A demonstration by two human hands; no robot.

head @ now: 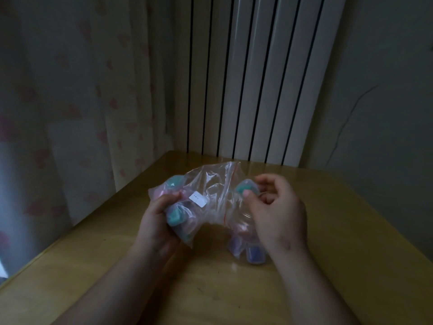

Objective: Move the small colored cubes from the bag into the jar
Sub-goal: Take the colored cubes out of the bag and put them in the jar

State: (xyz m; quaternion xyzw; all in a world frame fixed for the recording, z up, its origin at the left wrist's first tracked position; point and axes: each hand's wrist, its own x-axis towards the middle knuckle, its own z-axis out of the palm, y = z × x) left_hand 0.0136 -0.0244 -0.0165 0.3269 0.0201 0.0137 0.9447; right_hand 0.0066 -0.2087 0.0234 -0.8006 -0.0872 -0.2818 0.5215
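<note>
A clear zip bag with a red seal line and a small white label hangs between both hands above the wooden table. Several small colored cubes show through the plastic, teal, pink and blue. My left hand grips the bag's left end around a teal cube. My right hand pinches a teal cube at the bag's right side between thumb and fingers. A clear jar with blue cubes inside stands under my right hand, mostly hidden.
The table sits in a corner. A white ribbed radiator stands behind it, a curtain with pink hearts hangs along the left edge, and a plain wall closes the right side. The room is dim.
</note>
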